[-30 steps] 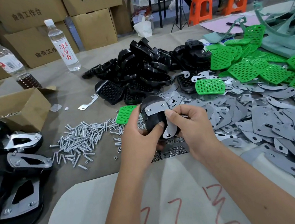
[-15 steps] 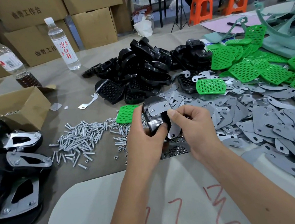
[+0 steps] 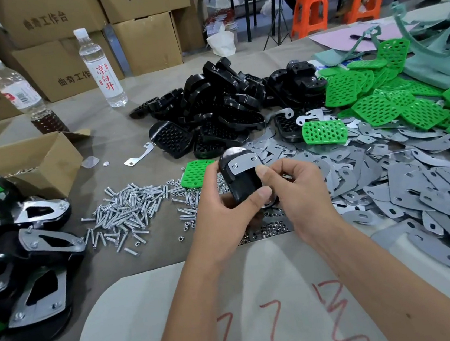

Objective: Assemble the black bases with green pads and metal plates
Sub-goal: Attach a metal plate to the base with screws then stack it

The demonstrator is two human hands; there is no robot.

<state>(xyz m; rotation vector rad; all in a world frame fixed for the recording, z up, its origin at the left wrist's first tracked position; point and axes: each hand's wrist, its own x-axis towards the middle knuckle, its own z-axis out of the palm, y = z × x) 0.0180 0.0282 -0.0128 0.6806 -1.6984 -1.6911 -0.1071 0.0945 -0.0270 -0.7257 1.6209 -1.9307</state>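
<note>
A black base (image 3: 244, 183) is held up over the table's middle, with a grey metal plate (image 3: 241, 165) lying across its upper part. My left hand (image 3: 223, 215) grips the base from the left, thumb on its lower face. My right hand (image 3: 297, 189) pinches the plate's right end against the base with thumb and fingers. Behind the hands lie a loose green pad (image 3: 196, 173), a pile of black bases (image 3: 218, 106), a spread of green pads (image 3: 396, 101) at the right and many grey metal plates (image 3: 407, 184).
Screws (image 3: 127, 213) and nuts (image 3: 265, 230) lie scattered left of and under my hands. Finished assemblies (image 3: 27, 251) are stacked at the left edge by an open cardboard box (image 3: 33, 162). Two bottles (image 3: 101, 69) stand at the back left. White cloth (image 3: 235, 310) covers the near edge.
The base has turned slightly in my hands and the plate now sits higher across it. My right thumb has shifted onto the plate's right end.
</note>
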